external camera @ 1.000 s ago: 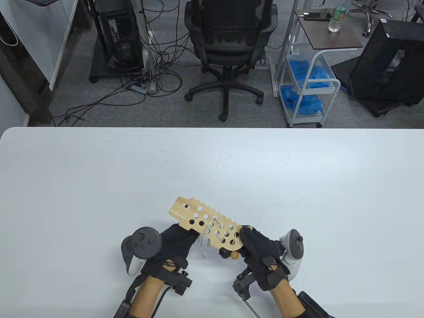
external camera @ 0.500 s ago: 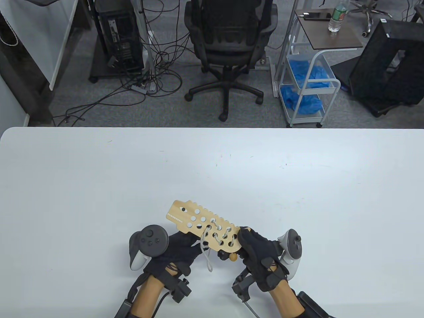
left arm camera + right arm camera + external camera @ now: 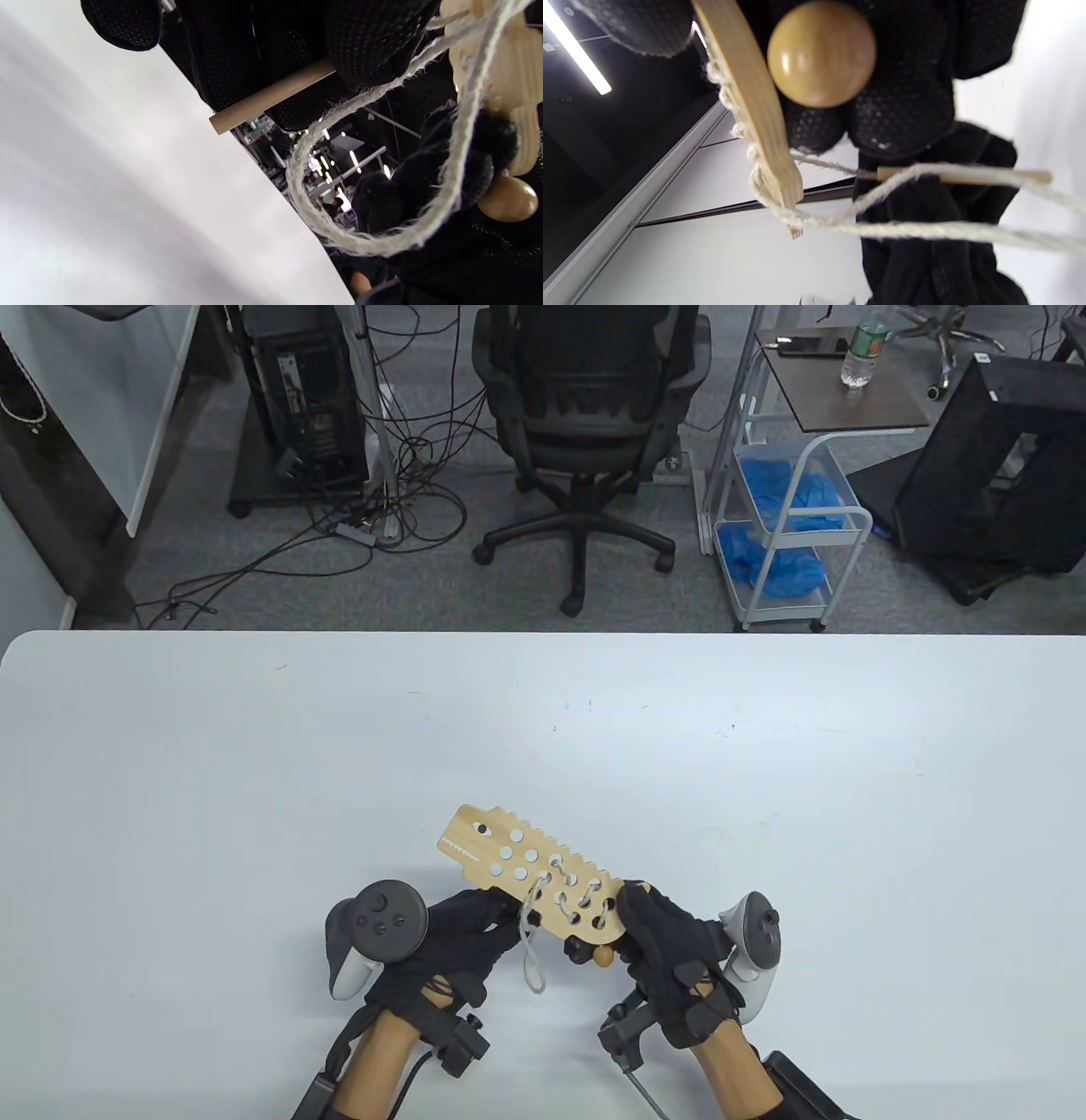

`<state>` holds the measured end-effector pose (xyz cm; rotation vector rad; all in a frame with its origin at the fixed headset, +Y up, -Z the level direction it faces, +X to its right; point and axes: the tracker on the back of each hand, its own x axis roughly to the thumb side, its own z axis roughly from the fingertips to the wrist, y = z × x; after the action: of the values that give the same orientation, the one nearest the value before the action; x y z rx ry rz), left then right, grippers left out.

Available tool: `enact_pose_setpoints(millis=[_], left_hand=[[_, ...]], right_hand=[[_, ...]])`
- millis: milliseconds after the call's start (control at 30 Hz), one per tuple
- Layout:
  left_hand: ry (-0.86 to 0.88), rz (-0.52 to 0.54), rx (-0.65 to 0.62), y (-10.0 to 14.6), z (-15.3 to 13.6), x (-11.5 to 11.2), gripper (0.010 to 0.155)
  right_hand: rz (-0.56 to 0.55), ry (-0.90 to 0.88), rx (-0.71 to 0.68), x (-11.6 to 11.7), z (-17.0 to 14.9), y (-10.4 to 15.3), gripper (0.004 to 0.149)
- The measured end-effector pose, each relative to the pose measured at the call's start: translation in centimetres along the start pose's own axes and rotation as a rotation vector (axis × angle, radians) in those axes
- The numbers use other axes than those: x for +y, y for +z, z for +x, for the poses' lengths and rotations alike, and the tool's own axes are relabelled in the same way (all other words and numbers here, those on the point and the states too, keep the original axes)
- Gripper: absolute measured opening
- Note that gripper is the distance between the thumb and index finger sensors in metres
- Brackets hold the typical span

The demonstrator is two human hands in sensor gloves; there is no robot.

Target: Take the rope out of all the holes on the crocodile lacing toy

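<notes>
The crocodile lacing toy (image 3: 536, 882) is held above the desk (image 3: 254, 772) near the middle of its near edge, snout toward the far left, tail toward the near right. From the table view, the right hand (image 3: 670, 954) is seen gripping the tail end, fingers wrapped over the board's edge, while the left hand (image 3: 458, 946) is closed just below the middle of the board. The holes nearest the snout are seen empty; the rope (image 3: 533, 950) is laced only through the holes of the tail half, and a loose loop hangs down from the board between the two hands.

What the left hand grasps cannot be made out from above — it is shown in the left wrist view, where a thin wooden needle (image 3: 271, 96) is pinched between gloved fingertips (image 3: 365, 51), with the rope (image 3: 322, 212) curling in a wide loop below it. The fingers of the other hand and a round wooden bead (image 3: 507, 199) are seen at that view's right edge.

In the right wrist view the board (image 3: 746, 110) is seen edge-on, rope stitches showing along its far face — a side hidden from the table camera. The bead (image 3: 821, 53) is pressed against the gloved fingers (image 3: 903, 106) beside the board, and the needle (image 3: 967, 176) lies across the left hand's dark glove beyond.
</notes>
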<state>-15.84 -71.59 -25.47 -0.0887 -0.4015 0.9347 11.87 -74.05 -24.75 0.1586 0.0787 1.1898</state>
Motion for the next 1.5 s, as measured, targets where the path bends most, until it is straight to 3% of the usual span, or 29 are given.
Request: enact_pose_setpoints(millis=[300, 1500], left_hand=[[-0.055, 0.118, 0.038, 0.5, 0.0, 1.2, 0.056], [-0.113, 0.169, 0.099, 0.7, -0.7, 2.3, 0.056]], right_hand=[[-0.119, 0.051, 0.042, -1.9, -0.3, -0.2, 0.051], [-0.299, 0.043, 0.053, -5.7, -0.2, -0.4, 0.051]])
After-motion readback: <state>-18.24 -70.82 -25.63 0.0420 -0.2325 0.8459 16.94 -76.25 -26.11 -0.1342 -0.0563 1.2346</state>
